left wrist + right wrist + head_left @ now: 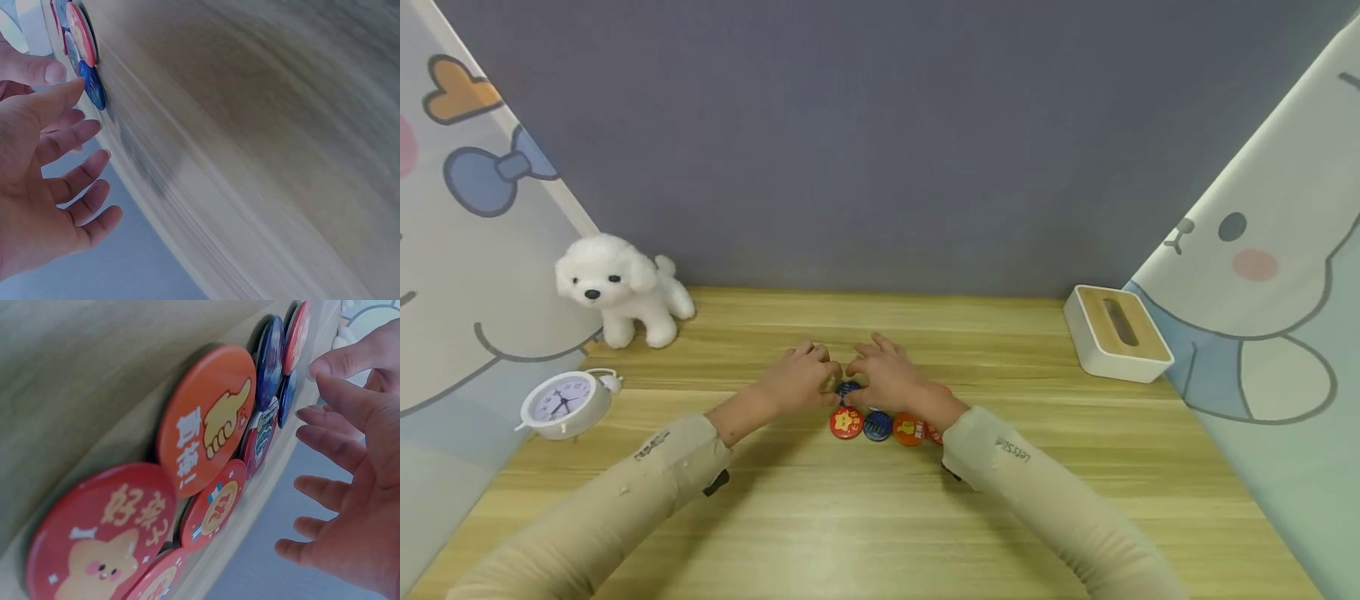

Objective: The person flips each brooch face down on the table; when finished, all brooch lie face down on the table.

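Head view: the left hand (805, 381) is beside, and the right hand (891, 381) partly hides, round glossy red, orange and blue badges (877, 427) on the wood-grain worktop (850, 517). Left wrist view: left fingers (80, 179) are loosely spread, empty; thumb contact with a dark-blue badge (94, 89) is unclear. Right wrist view: right fingers (330, 445) are parted, empty; the frame crops a red star-printed badge (103, 531).

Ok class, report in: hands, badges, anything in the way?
Left hand, right hand: beside rear blue badge. Badges on tabletop. Right hand hides some, head view.
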Demonstrator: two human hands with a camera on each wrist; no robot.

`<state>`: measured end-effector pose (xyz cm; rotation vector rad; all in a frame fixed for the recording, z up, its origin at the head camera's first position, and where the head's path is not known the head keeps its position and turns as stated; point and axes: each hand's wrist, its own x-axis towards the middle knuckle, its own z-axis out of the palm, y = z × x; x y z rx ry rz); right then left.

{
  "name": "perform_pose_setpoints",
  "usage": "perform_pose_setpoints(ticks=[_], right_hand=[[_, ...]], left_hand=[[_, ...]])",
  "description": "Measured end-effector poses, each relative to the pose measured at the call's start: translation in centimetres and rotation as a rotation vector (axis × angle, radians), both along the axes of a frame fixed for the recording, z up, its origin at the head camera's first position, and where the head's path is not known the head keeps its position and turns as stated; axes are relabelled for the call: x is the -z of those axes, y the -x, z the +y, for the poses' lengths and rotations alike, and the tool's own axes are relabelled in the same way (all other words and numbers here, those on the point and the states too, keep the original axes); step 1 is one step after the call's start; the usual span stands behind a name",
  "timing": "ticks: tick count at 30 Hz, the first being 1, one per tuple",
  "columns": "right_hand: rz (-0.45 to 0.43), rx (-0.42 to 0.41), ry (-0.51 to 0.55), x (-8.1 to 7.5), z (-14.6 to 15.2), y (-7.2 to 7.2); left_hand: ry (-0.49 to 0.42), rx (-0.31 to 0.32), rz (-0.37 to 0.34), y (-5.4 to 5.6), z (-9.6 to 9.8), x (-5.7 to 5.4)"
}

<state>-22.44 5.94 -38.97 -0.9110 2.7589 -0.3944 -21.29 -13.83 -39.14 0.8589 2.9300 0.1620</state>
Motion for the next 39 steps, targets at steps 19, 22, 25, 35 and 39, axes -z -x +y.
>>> perform_pose_setpoints(ticks=[19,22,25,35,39], right_hand=[[0.02,0.058,-0.061,-0.3,-0.4,0.2],[0.014,0.064,-0.076,-0.2,-0.5,0.3],[0.002,0.066,-0.091,-0.1,-0.6,0.3],[-0.004,0.062,-0.112,0.4,-1.3,0.7],[-0.012,0.066,-0.113,0.3,-1.6,0.7]], left_hand=[[0.007,-0.016,0.009,0.2,0.4,0.1],[0.012,-0.013,0.011,0.2,0.5,0.2],[0.021,-0.009,-0.002,0.2,0.6,0.3],[-0.003,-0.016,-0.036,0.1,0.7,0.4],[-0.002,-0.016,-0.045,0.1,0.8,0.3]])
